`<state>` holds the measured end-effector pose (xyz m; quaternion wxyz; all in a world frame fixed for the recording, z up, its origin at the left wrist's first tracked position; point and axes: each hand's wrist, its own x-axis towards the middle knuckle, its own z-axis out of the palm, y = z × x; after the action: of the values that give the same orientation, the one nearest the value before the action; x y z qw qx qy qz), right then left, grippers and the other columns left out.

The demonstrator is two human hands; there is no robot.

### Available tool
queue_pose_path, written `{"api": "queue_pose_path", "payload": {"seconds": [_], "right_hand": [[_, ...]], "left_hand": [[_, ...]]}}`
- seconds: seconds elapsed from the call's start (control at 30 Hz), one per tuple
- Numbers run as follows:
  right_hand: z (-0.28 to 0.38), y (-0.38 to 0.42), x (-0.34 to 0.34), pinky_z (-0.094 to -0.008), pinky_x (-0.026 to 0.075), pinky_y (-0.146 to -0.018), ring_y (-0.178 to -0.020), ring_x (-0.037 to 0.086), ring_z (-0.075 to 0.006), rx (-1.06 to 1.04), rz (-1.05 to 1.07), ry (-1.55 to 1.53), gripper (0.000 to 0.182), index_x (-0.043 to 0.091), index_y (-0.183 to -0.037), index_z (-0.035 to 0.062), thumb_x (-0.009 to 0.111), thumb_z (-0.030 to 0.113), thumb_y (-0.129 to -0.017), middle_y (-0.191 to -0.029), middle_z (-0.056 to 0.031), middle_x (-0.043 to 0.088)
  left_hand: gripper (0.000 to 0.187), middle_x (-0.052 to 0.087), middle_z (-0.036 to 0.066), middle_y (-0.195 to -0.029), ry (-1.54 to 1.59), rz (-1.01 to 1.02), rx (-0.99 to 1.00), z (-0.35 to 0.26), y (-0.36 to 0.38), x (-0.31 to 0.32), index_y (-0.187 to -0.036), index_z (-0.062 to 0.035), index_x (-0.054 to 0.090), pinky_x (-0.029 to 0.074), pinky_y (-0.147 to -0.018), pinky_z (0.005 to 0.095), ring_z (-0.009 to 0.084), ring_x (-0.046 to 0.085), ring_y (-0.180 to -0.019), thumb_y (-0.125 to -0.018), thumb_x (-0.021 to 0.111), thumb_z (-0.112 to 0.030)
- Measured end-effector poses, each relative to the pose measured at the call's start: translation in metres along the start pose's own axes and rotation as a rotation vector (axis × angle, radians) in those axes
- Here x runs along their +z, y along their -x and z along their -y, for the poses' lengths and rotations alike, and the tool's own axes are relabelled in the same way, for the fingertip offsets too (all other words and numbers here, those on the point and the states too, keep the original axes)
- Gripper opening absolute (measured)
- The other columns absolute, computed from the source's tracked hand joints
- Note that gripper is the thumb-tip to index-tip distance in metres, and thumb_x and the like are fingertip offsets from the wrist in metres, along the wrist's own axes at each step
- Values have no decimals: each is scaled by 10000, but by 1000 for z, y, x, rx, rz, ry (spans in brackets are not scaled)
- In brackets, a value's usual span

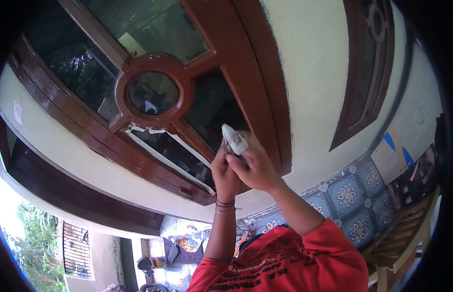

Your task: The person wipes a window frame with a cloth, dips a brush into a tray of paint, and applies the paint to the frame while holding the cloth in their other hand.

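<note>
Both hands meet in front of the brown window frame (204,73). A small whitish bundle, perhaps cloth or paper, (235,139) sticks up between the fingers. My right hand (253,163) is closed on its lower right side. My left hand (225,170), with dark bands and a chain at the wrist, is closed just below it, fingers pressed against the bundle. Behind the hands is glass with a round wooden ring (184,95). White strips (158,152) line the edges of the lower pane, left of my left hand.
A second brown-framed window (339,124) is in the wall at the right. Patterned floor tiles (345,194) lie below, with a wooden bench (401,238) at the lower right. A paint can (158,262) stands at the lower left near a railing (75,248).
</note>
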<state>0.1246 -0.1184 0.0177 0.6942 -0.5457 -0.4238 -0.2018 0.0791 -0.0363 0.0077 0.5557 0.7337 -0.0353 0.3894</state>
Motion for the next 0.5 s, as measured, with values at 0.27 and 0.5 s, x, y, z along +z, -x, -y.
{"api": "queue_pose_path", "payload": {"seconds": [0.27,0.5], "right_hand": [[6,-56,27,-398,445,-592,-663,547,-340,93,-105,214,256,552,-722,-24,561,212,-823,-782,-168,529],[12,-87,30,-417,498,-601,-719,587,-323,89,-191,680,199,582,-806,-9,516,178,-817,-836,-161,551]], "left_hand": [[242,576,66,-1029,-48,187,114,-15,-44,-15,-1116,27,500,424,-814,241,127,539,-913,-913,447,-93],[334,533,37,-1152,269,159,1,-14,-55,-6,-1231,41,443,393,-853,216,100,503,-986,-922,423,-83]]}}
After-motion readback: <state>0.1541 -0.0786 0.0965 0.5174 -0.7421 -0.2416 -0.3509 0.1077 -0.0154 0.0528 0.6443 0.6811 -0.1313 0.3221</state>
